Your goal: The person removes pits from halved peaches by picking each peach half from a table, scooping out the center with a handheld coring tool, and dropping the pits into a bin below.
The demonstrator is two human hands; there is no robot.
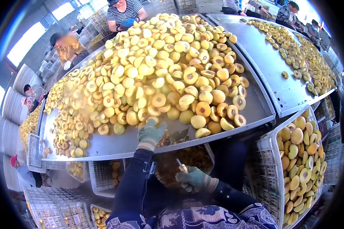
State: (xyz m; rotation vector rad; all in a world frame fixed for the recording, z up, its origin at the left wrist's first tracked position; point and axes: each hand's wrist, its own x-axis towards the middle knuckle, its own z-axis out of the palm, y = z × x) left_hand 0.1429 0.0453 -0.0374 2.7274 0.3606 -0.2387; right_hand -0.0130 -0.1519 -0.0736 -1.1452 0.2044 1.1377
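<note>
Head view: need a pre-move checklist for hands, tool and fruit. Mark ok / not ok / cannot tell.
1. Small bladed tool gripped in the right hand: ok.
2. Tool tip apart from the left hand: ok, a visible gap.
3. Gloves on both hands: ok.
4. Left hand at the near edge of the fruit pile: ok.
5. Left-hand grip on a piece: cannot tell, fingertips unclear against the fruit.
6. Ample room in the right-side crate: not ok, fruit heaped high.

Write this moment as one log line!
left hand: at fruit pile | right hand: holds small tool | pile: on metal table
</note>
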